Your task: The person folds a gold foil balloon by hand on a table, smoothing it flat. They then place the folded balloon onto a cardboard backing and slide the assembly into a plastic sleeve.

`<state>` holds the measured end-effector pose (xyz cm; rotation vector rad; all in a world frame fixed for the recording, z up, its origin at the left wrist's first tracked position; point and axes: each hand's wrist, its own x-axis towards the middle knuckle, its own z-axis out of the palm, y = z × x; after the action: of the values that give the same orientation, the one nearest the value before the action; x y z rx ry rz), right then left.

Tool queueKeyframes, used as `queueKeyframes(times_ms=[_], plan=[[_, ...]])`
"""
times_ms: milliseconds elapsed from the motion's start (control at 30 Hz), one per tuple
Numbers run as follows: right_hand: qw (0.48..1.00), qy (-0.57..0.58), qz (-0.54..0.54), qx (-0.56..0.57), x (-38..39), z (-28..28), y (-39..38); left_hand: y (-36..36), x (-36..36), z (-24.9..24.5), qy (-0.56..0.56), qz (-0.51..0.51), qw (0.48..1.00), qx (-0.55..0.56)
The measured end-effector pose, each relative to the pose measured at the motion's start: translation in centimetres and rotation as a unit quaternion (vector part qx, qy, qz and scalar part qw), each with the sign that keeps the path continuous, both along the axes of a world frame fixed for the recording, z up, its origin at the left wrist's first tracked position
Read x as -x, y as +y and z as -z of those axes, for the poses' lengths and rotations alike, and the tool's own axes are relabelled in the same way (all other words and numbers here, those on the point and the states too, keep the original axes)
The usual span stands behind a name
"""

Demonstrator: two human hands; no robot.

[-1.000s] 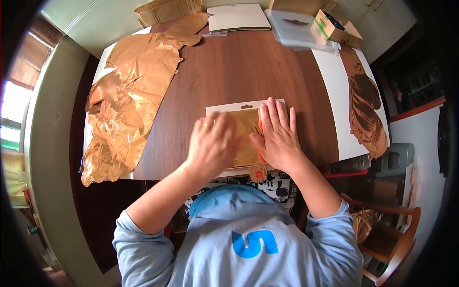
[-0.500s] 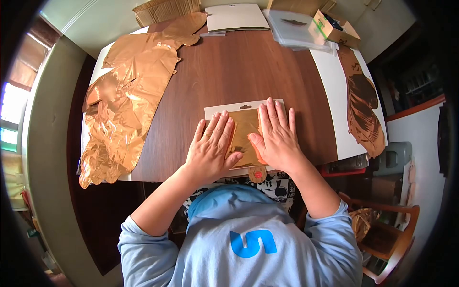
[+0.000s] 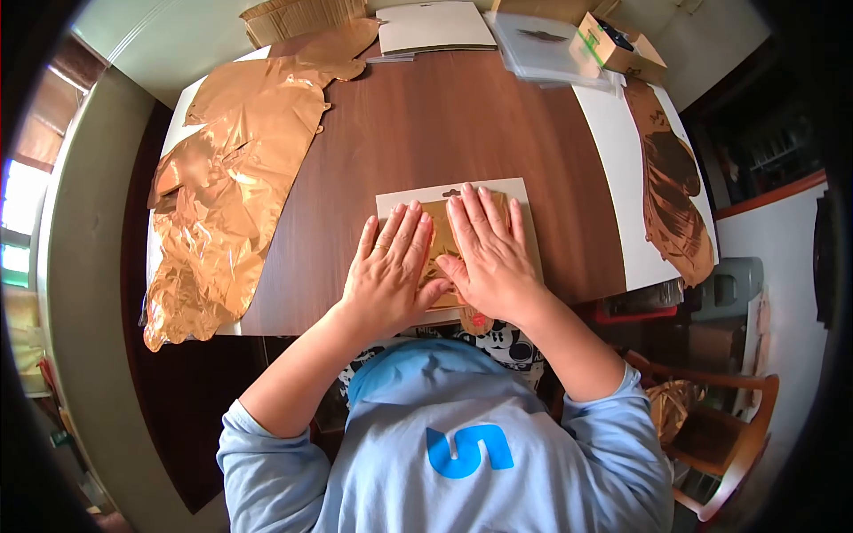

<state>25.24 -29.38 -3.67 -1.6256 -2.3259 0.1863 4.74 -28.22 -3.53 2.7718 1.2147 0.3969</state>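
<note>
A white card (image 3: 391, 203) with a hang hole at its top lies on the table in front of me, with a folded piece of shiny gold foil (image 3: 442, 229) flat on it. My left hand (image 3: 386, 271) presses palm-down along the foil's left side, fingers stretched out. My right hand (image 3: 490, 258) lies flat over the foil's middle and right, fingers extended and thumb towards my left thumb. A gold foil end with a red patch (image 3: 477, 321) sticks out past the card's lower edge. My palms cover much of the foil.
Flat gold foil sheets (image 3: 235, 178) spread along the table's left side. More foil (image 3: 673, 178) lies on a white board (image 3: 613, 204) at the right. At the back are white cards (image 3: 435, 27), clear plastic sleeves (image 3: 542, 53) and an open box (image 3: 640, 60). A wooden chair (image 3: 751, 435) stands right.
My right hand has slid left across the foil, closer to my left hand, and covers more of its middle. My left hand stays almost in place.
</note>
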Motion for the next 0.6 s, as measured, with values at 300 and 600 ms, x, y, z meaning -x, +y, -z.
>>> queueKeyframes(times_ms=[300,600], plan=[[0.999,-0.026,0.026,0.000,-0.4,-0.3,-0.2,0.7,0.8,-0.8,0.003,0.030,0.999,0.031],[0.999,-0.035,0.028,-0.003,-0.2,0.0,-0.3,-3.1,1.0,-2.8,0.055,0.145,0.987,0.042]])
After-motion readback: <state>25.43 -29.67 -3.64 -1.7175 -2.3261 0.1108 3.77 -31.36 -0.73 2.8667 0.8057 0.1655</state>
